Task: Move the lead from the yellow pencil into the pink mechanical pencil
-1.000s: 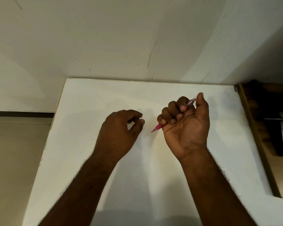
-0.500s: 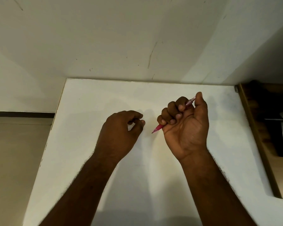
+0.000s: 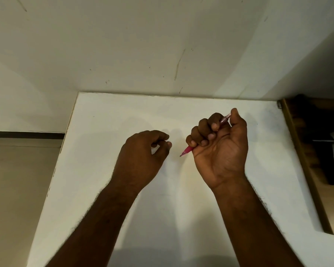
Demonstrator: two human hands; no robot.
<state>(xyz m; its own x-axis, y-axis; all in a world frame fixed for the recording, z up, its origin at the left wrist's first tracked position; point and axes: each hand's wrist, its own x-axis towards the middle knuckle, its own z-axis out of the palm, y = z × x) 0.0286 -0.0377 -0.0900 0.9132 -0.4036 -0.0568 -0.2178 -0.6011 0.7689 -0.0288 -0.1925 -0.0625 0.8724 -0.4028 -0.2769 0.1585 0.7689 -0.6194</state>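
Note:
My right hand (image 3: 221,151) is fisted around the pink mechanical pencil (image 3: 187,150), palm toward me. Its pink tip points down-left and its clear rear end sticks out under my thumb at the top. My left hand (image 3: 143,153) hovers a little to the left of the tip, thumb and forefinger pinched together; whether a thin lead sits between them is too small to tell. No yellow pencil is in view.
Both hands are over a white table (image 3: 104,116) that meets a pale wall at the back. A brown wooden unit (image 3: 305,170) borders the table's right edge. The floor lies past the left edge.
Hardly anything: my right hand has drifted slightly, still holding the pink pencil. My left hand keeps its pinch in the same place.

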